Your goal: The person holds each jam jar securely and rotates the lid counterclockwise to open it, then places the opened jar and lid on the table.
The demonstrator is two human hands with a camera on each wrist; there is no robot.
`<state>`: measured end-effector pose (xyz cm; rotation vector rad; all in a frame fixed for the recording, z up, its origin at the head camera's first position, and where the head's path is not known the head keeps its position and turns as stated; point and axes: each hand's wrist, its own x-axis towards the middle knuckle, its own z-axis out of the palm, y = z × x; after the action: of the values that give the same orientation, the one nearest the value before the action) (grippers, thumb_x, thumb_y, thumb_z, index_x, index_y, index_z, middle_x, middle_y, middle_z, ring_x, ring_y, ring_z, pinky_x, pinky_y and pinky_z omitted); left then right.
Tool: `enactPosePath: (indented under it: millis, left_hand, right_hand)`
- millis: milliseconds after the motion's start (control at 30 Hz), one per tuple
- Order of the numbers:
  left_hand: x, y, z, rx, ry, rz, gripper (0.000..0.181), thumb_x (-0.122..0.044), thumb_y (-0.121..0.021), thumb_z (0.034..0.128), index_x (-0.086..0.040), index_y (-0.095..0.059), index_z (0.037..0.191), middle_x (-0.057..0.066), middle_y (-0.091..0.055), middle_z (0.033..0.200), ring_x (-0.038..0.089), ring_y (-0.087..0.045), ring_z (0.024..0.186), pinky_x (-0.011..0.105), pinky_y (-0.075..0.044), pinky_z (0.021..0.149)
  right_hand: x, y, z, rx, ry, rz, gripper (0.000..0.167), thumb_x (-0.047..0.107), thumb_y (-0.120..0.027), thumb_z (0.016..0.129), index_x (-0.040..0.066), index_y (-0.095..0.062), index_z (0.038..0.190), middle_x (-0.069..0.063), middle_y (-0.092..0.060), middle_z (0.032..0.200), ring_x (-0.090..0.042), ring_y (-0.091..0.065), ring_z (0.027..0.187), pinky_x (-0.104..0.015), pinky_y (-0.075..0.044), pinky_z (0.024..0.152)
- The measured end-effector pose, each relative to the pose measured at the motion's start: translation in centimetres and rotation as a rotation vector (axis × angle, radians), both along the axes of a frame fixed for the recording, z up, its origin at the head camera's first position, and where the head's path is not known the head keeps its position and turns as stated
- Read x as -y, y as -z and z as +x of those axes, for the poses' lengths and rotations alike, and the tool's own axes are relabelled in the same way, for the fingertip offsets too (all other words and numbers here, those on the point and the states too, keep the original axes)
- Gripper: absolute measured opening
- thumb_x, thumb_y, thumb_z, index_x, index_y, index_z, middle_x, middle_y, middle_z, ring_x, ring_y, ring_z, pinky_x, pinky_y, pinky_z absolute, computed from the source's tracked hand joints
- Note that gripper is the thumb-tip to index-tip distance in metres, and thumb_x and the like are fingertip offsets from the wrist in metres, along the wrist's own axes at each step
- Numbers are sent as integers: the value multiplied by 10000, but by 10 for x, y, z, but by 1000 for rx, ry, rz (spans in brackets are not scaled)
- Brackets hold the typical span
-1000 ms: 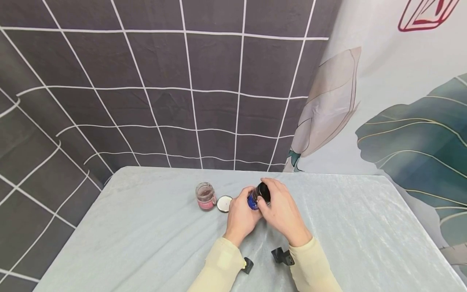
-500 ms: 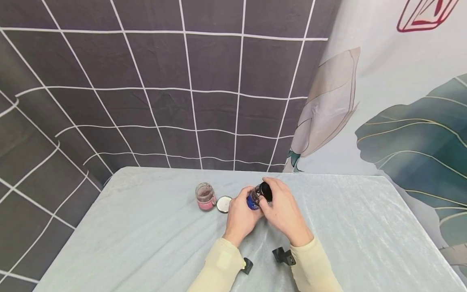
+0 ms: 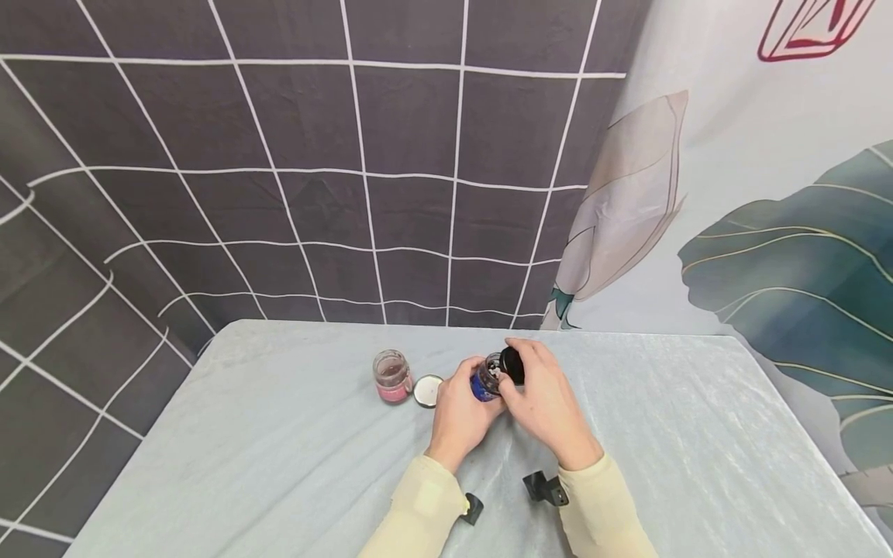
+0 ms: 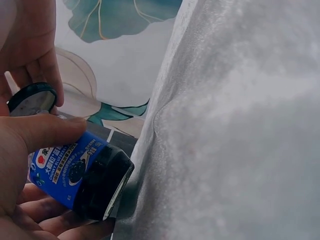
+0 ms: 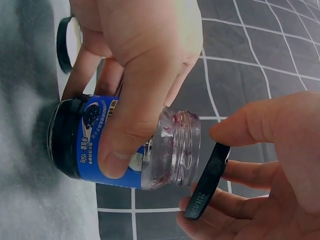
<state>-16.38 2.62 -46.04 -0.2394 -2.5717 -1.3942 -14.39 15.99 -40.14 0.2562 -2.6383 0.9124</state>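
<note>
My left hand (image 3: 462,418) grips a small glass jam jar (image 5: 122,145) with a blue blueberry label around its body. Dark jam fills the bottom part, and the upper glass is smeared. Between thumb and fingers, my right hand (image 3: 547,399) holds a black lid (image 5: 207,182) by its rim. In the right wrist view the lid is tilted and apart from the threaded mouth, with a narrow gap on the thumb side. The left wrist view shows the lid's pale underside (image 4: 32,102) and the jar's label (image 4: 65,165).
Left of my hands stands an uncovered glass jar (image 3: 392,377) with pinkish contents. Beside it a second lid (image 3: 428,390) lies with its white inside up. A pale cloth covers the table (image 3: 279,449). Behind it hangs a dark gridded curtain (image 3: 405,209).
My right hand has drawn the black lid off the jar's mouth, slightly to the right. The left hand stays in place around the jar.
</note>
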Motion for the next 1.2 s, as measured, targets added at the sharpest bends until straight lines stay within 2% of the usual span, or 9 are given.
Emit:
enactPosePath:
  millis: [667,1200]
  left_hand:
    - [0,1,-1,14,-2,16,568,-313,-877,752,-121,-645,1234,33,-739,1118,217,-691,1039,381,-529,926]
    - [1,-1,0,26,-8,22,589,-300,-885,736,-126,-641,1243,52,-731,1128,216,-688,1037,384,-529,918]
  right_hand:
    - [-4,-1,0,17,11,-36,506,90,-680,850,-11,-577,1335,-215,-564,1283,-372,-581,1147,-518,-468,972]
    - [-8,-2,0,19,22,-16,512,145,-689,879,-20,-563,1348,-249,-560,1286,-429,-586,1135,-558,-471,945]
